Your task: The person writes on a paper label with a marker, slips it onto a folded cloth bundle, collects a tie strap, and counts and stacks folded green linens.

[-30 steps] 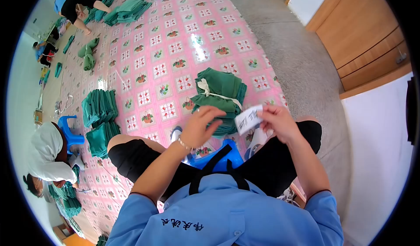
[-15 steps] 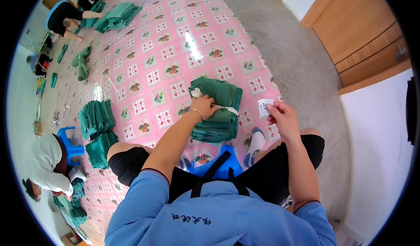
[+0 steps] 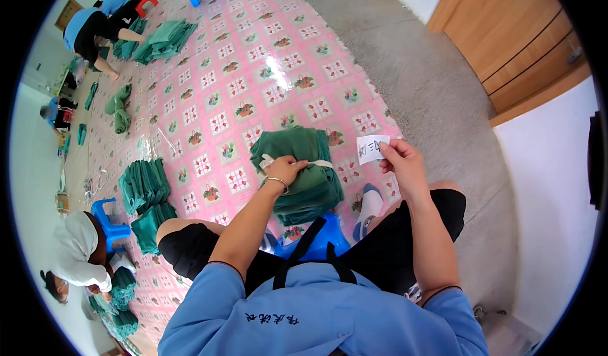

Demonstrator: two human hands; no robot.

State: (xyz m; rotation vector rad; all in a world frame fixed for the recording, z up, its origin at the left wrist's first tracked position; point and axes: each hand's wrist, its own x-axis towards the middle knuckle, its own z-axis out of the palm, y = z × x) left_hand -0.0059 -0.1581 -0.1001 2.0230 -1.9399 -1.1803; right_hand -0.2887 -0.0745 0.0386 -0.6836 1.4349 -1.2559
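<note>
A folded stack of green cloth [image 3: 307,194] lies on the pink patterned floor sheet in front of me, with a white tie band [image 3: 322,163] across its top. My left hand [image 3: 286,170] is on the band, its fingers closed on it at the stack's upper left. To the right of the stack, my right hand [image 3: 402,159] pinches a small white paper slip [image 3: 370,148] with dark handwriting by its right edge, raised above the floor.
Green piles [image 3: 144,185] stand on the left. A person in white [image 3: 73,245] bends beside a blue stool [image 3: 109,225]. At the upper left another person [image 3: 95,30] bends by green bundles [image 3: 168,39]. A wooden door [image 3: 500,33] is at the right.
My left hand has come down onto the stack and taken hold of the band. My right hand has moved the slip away from the stack, to the right. The stack has shifted slightly in view.
</note>
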